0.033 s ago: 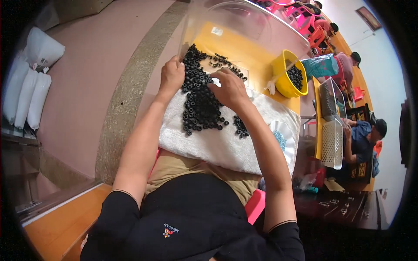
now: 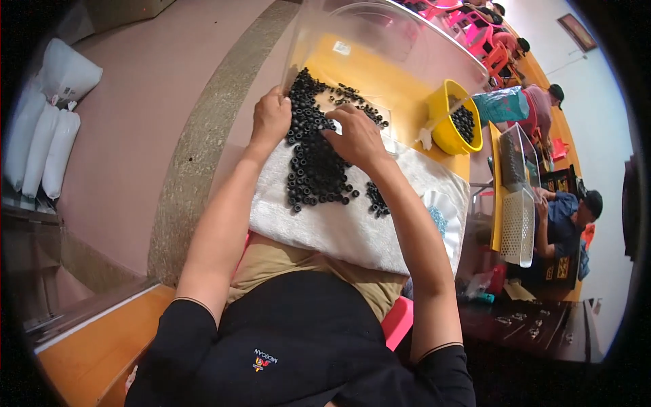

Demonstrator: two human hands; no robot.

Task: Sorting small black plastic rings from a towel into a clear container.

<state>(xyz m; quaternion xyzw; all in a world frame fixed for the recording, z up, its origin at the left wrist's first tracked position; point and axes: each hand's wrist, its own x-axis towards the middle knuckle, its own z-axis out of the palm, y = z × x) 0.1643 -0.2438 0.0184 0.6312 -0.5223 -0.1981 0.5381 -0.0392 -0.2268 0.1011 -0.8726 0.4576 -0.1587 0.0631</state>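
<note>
Many small black beads or rings with holes (image 2: pixel 315 166) lie heaped on a white cloth (image 2: pixel 325 227) and spread into a large clear plastic bin (image 2: pixel 407 37) on the far side. My left hand (image 2: pixel 272 117) is closed at the bin's left edge, beside the heap, and seems to grip that edge; its fingertips are partly hidden. My right hand (image 2: pixel 356 138) reaches over the heap's right side, fingers bent and apart from the thumb, with a gap between them. Below my right wrist sits a smaller cluster of the same black pieces (image 2: pixel 376 199).
To the right stands a yellow bucket (image 2: pixel 441 132) with more black pieces. A white fluted dish (image 2: pixel 447 203) of light-blue bits lies by my right forearm. White sacks (image 2: pixel 64 152) lean at far left. Several people work beyond, one near a white perforated basket (image 2: pixel 519 230).
</note>
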